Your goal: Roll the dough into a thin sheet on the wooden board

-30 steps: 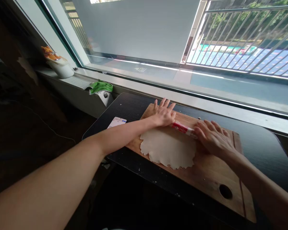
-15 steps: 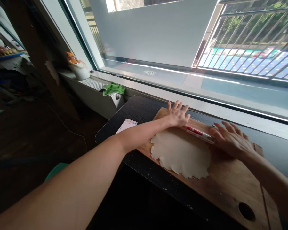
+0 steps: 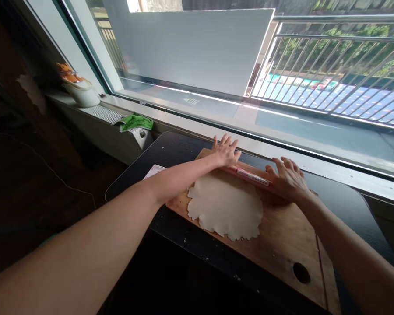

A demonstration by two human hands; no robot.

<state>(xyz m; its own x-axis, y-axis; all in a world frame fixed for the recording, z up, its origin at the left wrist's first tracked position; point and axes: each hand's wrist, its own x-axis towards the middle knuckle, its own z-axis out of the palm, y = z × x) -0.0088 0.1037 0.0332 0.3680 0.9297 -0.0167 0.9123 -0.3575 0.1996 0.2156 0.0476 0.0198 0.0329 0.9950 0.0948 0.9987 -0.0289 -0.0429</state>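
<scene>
A thin, uneven sheet of pale dough (image 3: 226, 205) lies on a wooden board (image 3: 279, 236). Along its far edge runs a rolling pin (image 3: 252, 176) with a red and white printed band. My left hand (image 3: 226, 151) rests over the pin's left end, fingers spread and pointing away from me. Over the right end is my right hand (image 3: 289, 177), its fingers also apart and stretched forward. Both palms appear to press on the pin from above without gripping it. The ends of the pin are hidden under my hands.
The board stands on a black table (image 3: 170, 148) against a large window. A phone (image 3: 153, 170) lies partly behind my left forearm. A green cloth (image 3: 136, 121) and a white pot (image 3: 82, 92) with an orange toy sit on the ledge at left. The board has a round hole (image 3: 301, 273).
My view has turned to the right, so everything appears farther left. The printed band on the pin shows a different side, so the pin has rolled under my hands. Both hands stay on it.
</scene>
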